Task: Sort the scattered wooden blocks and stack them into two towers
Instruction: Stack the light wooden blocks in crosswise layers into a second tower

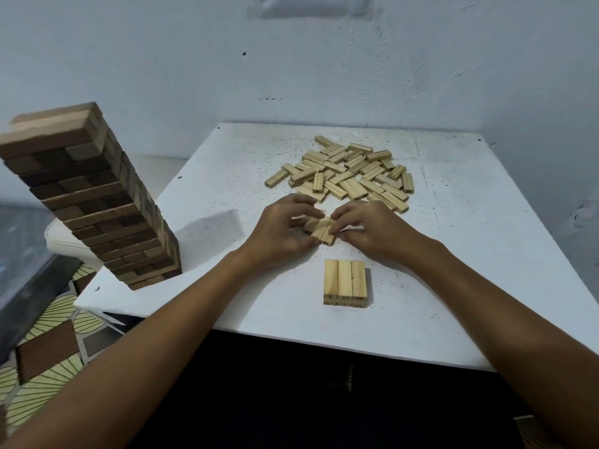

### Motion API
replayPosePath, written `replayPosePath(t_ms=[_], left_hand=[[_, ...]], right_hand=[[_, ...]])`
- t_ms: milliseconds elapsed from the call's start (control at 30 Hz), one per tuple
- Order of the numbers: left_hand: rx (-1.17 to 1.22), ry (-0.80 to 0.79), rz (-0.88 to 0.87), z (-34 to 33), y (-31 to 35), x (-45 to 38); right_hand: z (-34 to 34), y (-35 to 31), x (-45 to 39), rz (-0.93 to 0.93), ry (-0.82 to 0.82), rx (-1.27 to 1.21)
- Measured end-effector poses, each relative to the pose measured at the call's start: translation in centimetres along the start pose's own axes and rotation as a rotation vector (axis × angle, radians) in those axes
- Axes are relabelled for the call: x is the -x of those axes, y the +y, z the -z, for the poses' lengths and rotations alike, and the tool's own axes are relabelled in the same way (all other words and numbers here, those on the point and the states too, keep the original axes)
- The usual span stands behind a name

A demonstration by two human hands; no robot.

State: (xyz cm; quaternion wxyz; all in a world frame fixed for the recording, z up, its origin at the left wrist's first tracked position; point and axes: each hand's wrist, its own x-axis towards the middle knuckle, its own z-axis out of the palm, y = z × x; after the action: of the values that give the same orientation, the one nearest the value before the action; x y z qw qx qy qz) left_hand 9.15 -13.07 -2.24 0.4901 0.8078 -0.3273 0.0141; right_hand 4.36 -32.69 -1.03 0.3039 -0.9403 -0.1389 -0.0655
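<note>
A tall tower of dark brown blocks (97, 202) stands at the table's left front corner. Several pale wooden blocks lie in a loose pile (350, 173) toward the back of the white table (470, 254). A flat row of three pale blocks (345, 281) lies near the front edge. Just behind it, my left hand (282, 228) and my right hand (369, 228) together pinch a small group of pale blocks (321, 228) held side by side between the fingertips, low over the table.
A white wall rises behind the table. To the left, beyond the table edge, sit a white container (61, 244), a dark grey bin (29, 270) and patterned floor tiles (55, 345). Bare tabletop lies right of the pile and hands.
</note>
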Motion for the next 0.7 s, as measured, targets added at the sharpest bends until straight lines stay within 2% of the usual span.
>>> replayPosePath(t_ms=[133, 300, 467, 500, 567, 633, 700], left_hand=[[0.122, -0.139, 0.078, 0.4, 0.4, -1.3], [0.007, -0.352, 0.078, 1.0, 0.3, -3.3], [-0.133, -0.436, -0.02, 1.4, 0.4, -4.0], [-0.146, -0.393, -0.053, 1.4, 0.4, -3.9], [-0.087, -0.198, -0.085, 1.2, 0.6, -3.3], [0.085, 0.035, 0.017, 0.6, 0.8, -2.6], [0.295, 0.182, 0.199, -0.2, 1.2, -1.9]], right_hand=[[-0.4, -0.2, -0.1, -0.017, 0.071, -0.013], [-0.4, -0.6, -0.1, -0.044, 0.116, 0.039], [-0.4, -0.9, 0.0, -0.063, 0.104, 0.034], [-0.4, -0.9, 0.0, -0.076, 0.124, -0.003], [-0.6, -1.0, -0.1, -0.146, 0.227, -0.171], [-0.8, -1.5, -0.3, -0.264, 0.351, -0.413], [-0.9, -1.9, -0.6, -0.356, 0.377, -0.686]])
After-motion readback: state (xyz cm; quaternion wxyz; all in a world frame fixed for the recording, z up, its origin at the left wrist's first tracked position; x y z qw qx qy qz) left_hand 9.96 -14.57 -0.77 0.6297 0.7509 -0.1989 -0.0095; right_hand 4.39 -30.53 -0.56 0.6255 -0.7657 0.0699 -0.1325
